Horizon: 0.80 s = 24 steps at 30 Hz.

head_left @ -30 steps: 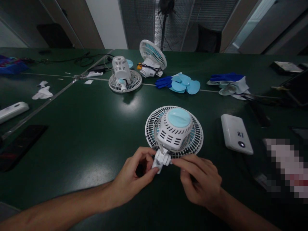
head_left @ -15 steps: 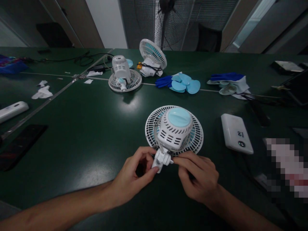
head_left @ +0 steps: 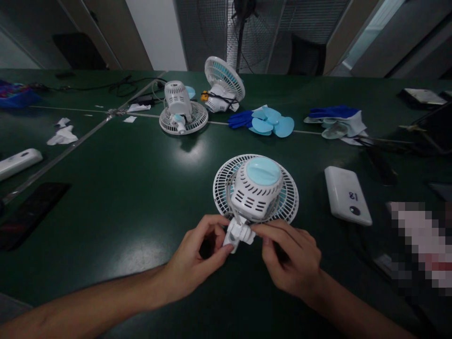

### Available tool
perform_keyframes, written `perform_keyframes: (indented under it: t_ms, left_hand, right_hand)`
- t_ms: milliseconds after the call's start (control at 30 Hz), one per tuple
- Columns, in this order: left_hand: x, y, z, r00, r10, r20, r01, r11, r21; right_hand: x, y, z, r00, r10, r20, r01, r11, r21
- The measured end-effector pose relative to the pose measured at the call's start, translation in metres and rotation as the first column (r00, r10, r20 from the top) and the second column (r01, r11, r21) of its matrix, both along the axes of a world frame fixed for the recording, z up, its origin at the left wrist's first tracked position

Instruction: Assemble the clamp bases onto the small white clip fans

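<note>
The white fan (head_left: 245, 197) is laid grille-down on the worktop (head_left: 141, 188), just beyond both hands. Its clip (head_left: 231, 241) is pinched by the left hand (head_left: 194, 259). The knob (head_left: 249, 235) is touched by the curled right hand (head_left: 296, 254); whether it is gripped cannot be told.

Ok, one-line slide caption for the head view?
Left hand grips the white mount of a fan lying grille-down on a green table; right hand touches its knob.

left hand (head_left: 197, 259): thumb and forefinger pinching | right hand (head_left: 294, 256): forefinger outstretched, other fingers curled | forearms (head_left: 116, 296): angled inward
</note>
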<state>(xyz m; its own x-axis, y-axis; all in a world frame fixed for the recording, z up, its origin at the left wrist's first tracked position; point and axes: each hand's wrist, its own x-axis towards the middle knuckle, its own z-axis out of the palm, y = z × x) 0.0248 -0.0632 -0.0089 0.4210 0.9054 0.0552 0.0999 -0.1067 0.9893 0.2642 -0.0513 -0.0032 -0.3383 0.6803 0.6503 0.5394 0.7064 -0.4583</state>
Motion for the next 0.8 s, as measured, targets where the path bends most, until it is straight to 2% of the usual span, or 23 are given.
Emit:
perform_keyframes:
  t_ms: [133,800]
  left_hand:
    - [-0.0002,-0.0001,0.0005,1.000,0.010,-0.003,-0.010,1.000,0.006]
    - [0.0008,0.0007,0.0007,1.000,0.014,0.005,-0.014,1.000,0.022]
  right_hand:
    - [0.0001,-0.0005,-0.0039,1.000,0.021,0.018,-0.020,0.999,-0.051]
    - [-0.0027,0.0009,-0.0051,0.999,0.040,-0.017,-0.041,0.998,-0.044]
